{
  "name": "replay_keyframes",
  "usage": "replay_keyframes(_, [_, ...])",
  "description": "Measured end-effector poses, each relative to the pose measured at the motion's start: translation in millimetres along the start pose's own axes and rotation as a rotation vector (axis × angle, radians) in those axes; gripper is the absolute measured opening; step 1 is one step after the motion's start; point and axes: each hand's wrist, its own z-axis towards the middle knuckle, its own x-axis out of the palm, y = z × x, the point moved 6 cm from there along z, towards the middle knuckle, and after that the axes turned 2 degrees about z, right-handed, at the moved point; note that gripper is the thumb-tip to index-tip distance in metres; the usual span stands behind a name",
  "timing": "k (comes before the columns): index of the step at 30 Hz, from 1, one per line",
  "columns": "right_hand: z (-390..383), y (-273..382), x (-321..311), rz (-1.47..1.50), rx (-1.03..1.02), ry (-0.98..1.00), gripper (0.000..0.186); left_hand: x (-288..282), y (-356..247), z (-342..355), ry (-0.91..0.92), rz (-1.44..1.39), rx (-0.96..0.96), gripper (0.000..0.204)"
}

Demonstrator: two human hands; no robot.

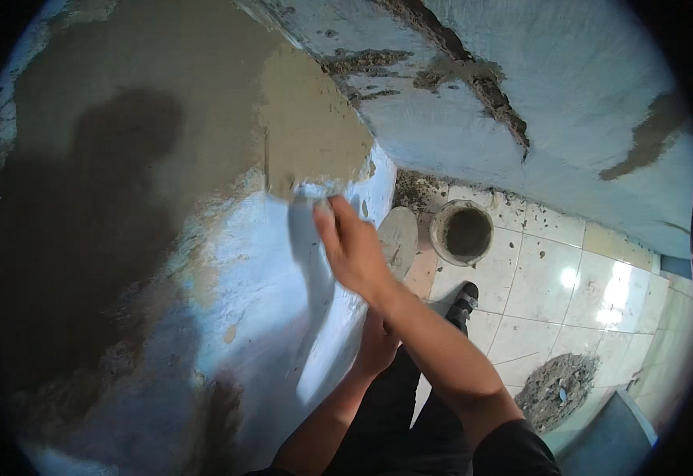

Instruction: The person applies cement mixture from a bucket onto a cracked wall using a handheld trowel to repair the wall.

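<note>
Two forearms [445, 349] extend two hands [354, 250] near one board [399, 238], one bucket [462, 232].

Curled right grip [350, 246] ahead of left grip [376, 349], forearms [445, 345] bare.

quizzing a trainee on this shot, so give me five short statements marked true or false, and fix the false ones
1. The right hand is raised toward the lower edge of the plaster on the wall. True.
2. Plaster covers the whole wall. False: a pale bluish stretch shows without it.
3. The bucket stands on the tiled floor. True.
4. The bucket is tipped over. False: it is upright.
5. The left hand is lower in the picture than the right. True.
</note>
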Motion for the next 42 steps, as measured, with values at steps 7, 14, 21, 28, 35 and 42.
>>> replay_keyframes(7, [11,-27,-18,0.097,0.016,-0.141,0.029,-10,45,-15,-0.107,0.223,-0.251,0.041])
replay_keyframes(14, [1,0,5,0.024,-0.081,-0.002,0.031,-17,62,-21,-0.06,0.17,-0.141,0.05])
replay_keyframes(21, [27,-23,-23,0.066,-0.043,-0.055,0.029,-3,42,-20,-0.133,0.2,-0.227,0.038])
replay_keyframes(28, [2,-19,-10,-0.012,-0.049,0.008,0.032,-6,35,-22,-0.039,0.206,-0.383,0.055])
replay_keyframes(35, [33,0,-25,0.007,-0.056,-0.017,0.03,5,33,-21,-0.204,0.201,-0.124,0.041])
replay_keyframes(42, [-65,-49,-63,-0.15,0.002,0.115,0.03,-17,18,-23,-0.15,0.246,0.003,0.06])
